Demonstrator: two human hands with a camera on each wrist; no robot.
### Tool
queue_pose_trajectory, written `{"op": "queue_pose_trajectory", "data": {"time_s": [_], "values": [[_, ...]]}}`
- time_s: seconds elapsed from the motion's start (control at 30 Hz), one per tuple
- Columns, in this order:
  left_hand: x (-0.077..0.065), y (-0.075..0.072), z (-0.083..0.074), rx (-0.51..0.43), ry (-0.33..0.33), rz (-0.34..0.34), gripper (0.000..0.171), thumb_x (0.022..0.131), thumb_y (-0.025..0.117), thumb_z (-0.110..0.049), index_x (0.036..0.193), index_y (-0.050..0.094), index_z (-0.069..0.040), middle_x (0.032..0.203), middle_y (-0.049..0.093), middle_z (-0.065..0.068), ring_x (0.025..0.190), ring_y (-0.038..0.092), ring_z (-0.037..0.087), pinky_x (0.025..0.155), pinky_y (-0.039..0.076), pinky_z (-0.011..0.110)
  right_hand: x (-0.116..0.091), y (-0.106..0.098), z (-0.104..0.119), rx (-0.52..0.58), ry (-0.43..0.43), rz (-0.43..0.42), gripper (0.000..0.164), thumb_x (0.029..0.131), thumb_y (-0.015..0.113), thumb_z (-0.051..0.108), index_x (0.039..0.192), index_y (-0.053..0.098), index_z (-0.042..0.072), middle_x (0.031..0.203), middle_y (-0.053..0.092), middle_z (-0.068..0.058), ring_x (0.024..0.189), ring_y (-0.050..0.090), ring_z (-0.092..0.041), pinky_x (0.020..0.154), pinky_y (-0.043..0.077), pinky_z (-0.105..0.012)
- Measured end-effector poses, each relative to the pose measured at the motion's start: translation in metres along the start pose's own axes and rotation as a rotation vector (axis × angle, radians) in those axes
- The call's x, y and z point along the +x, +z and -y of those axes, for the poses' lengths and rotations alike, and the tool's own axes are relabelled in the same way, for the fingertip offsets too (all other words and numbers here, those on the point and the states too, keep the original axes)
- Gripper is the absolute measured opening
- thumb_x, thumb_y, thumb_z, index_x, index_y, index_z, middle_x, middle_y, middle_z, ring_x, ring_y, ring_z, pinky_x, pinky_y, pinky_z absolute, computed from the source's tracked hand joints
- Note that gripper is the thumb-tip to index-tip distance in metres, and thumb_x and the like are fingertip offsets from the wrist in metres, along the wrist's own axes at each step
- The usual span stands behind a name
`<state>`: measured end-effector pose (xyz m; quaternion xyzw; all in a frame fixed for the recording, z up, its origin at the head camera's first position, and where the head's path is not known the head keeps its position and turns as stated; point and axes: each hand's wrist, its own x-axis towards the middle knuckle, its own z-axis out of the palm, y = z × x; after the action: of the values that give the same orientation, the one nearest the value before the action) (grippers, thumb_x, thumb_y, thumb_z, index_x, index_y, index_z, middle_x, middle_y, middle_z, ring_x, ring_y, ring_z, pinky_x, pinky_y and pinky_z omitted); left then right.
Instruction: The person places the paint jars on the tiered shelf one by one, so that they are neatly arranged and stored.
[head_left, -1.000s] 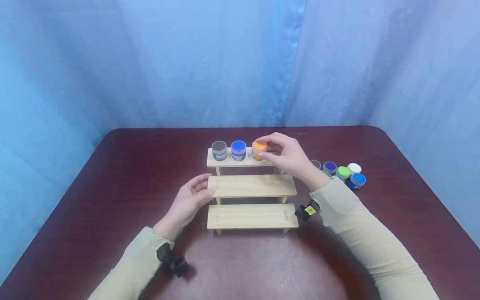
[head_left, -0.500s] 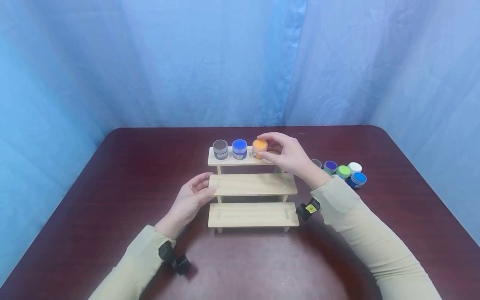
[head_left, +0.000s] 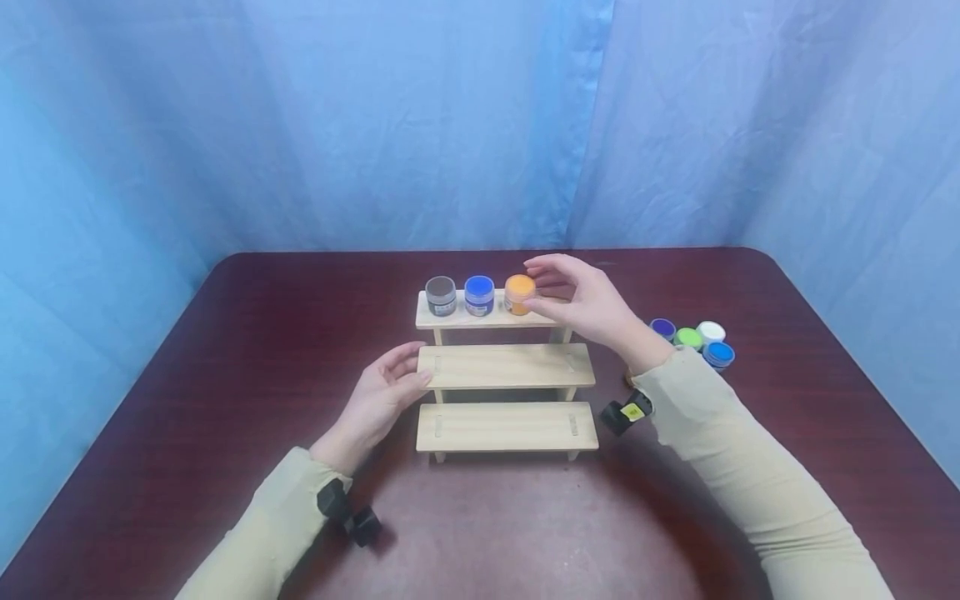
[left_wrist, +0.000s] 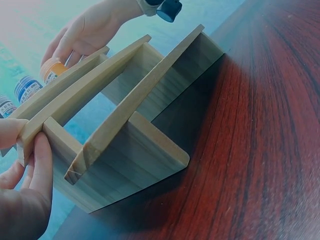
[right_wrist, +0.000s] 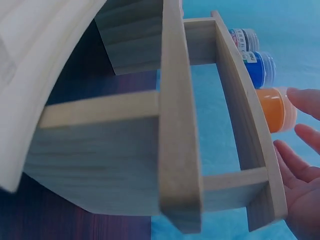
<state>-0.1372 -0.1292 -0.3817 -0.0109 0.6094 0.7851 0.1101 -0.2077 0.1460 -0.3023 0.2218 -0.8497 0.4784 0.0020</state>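
Shifted slightly rightward since half a second ago: right hand (head_left: 588,304), fingers parted. Short of dark-red wooden bench (head_left: 225,400)'s far edge: pale wooden three-tier stand (head_left: 506,427), middle tier (head_left: 506,367)'s left end pinched by left hand (head_left: 375,404). Upright toward top tier (head_left: 498,320)'s right end: squat orange plastic jar (head_left: 519,296).

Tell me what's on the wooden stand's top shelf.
A dark jar, a blue jar and an orange jar stand on the top shelf. In the head view, the right hand hides much of the shelf's right end.
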Motion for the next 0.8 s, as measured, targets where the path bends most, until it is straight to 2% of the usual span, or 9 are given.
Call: {"op": "queue_pose_trajectory", "data": {"time_s": [0.37,0.43,0.57,0.67,0.8], "values": [[-0.002,-0.001,0.000,0.041,-0.003,0.007,0.056,0.088,0.050,0.011,0.141,0.030,0.008,0.105,0.056,0.003,0.083,0.062,0.003,0.079,0.053,0.015,-0.016,-0.014,0.001,-0.071,-0.079,-0.113,0.043,0.085,0.069,0.013,0.125,0.056,0.004,0.117,0.061,-0.014,0.103,0.060,-0.025,0.092,0.051,-0.041],[-0.002,-0.001,0.000,0.042,-0.003,0.005,0.056,0.088,0.051,0.011,0.141,0.031,0.008,0.105,0.056,0.003,0.083,0.062,0.003,0.079,0.054,0.016,-0.020,-0.018,0.000,-0.079,-0.084,-0.132,0.041,0.086,0.068,0.011,0.125,0.056,0.003,0.117,0.061,-0.014,0.102,0.060,-0.024,0.090,0.051,-0.037],[-0.002,-0.002,0.000,0.048,-0.001,0.008,0.056,0.088,0.051,0.010,0.140,0.031,0.008,0.104,0.056,0.002,0.083,0.062,0.003,0.079,0.054,0.016,-0.026,-0.025,-0.001,-0.084,-0.080,-0.164,0.041,0.086,0.068,0.010,0.125,0.056,0.005,0.117,0.061,-0.015,0.101,0.060,-0.021,0.087,0.050,-0.023],[-0.002,-0.003,0.001,0.042,0.000,0.018,0.056,0.088,0.051,0.010,0.141,0.029,0.009,0.103,0.056,0.001,0.083,0.062,0.003,0.079,0.054,0.016,-0.030,-0.030,-0.003,-0.076,-0.070,-0.178,0.040,0.086,0.068,0.010,0.124,0.057,0.005,0.115,0.061,-0.014,0.098,0.060,-0.012,0.084,0.049,-0.015],[-0.002,-0.003,0.001,0.023,-0.003,0.022,0.057,0.089,0.050,0.011,0.141,0.029,0.008,0.100,0.057,-0.001,0.083,0.062,0.003,0.080,0.054,0.017,-0.038,-0.036,-0.007,-0.087,-0.056,-0.199,0.041,0.085,0.069,0.009,0.124,0.058,0.006,0.112,0.062,-0.012,0.092,0.057,0.001,0.081,0.049,-0.012]]}}
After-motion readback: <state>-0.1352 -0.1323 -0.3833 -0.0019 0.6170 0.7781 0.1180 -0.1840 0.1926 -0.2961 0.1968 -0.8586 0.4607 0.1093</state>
